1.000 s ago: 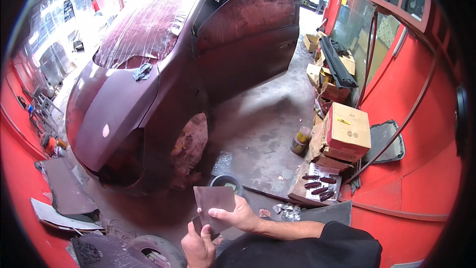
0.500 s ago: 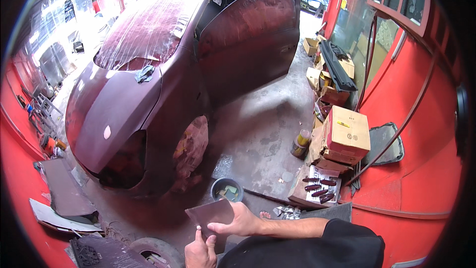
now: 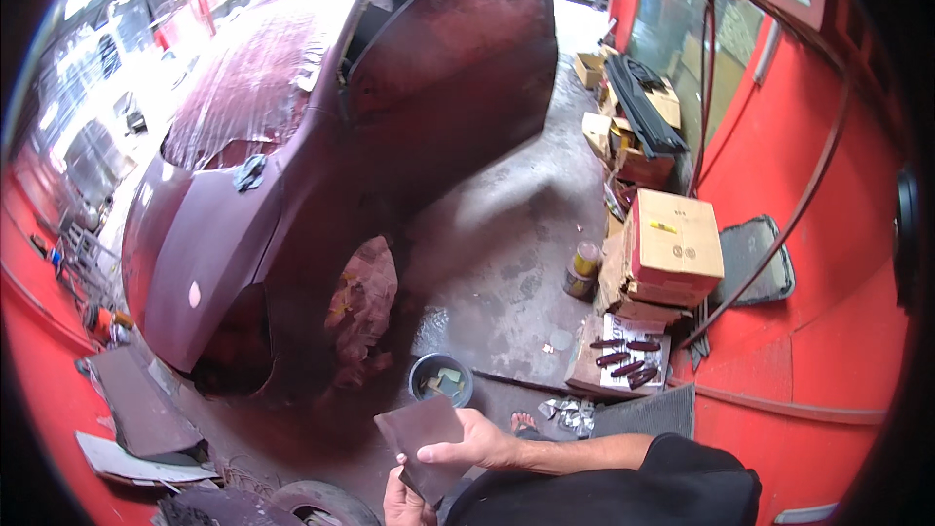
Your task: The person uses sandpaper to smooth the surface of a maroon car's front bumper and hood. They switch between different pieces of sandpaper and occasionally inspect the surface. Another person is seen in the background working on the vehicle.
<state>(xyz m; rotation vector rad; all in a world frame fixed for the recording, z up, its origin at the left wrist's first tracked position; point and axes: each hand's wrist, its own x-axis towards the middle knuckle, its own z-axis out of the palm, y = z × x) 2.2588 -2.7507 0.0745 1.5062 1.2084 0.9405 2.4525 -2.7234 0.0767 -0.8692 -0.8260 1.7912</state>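
My right hand (image 3: 475,441) grips a dark brown sheet of sandpaper (image 3: 417,426), its thumb lying across the front face. At the sheet's lower left, my left hand (image 3: 405,504) pinches the edge between thumb and finger; part of this hand is cut off by the frame's bottom. Just beyond the sheet, a dark round bucket (image 3: 468,395) stands on the floor with liquid and several pale pieces in it. A car body (image 3: 219,263) in matt purple-maroon primer fills the left and middle, its front door (image 3: 467,68) swung open.
Crumpled covering (image 3: 365,292) fills the car's wheel opening. Cardboard boxes (image 3: 679,248), a can (image 3: 581,278) and several small maroon parts (image 3: 623,358) line the right side. Panels (image 3: 146,399) and a tyre (image 3: 326,499) lie at lower left. A red wall (image 3: 828,331) bounds the right.
The view has shifted slightly. The sheet has moved a little right and down between my hands. My left hand has dropped lower, with its thumb now against the sheet's edge.
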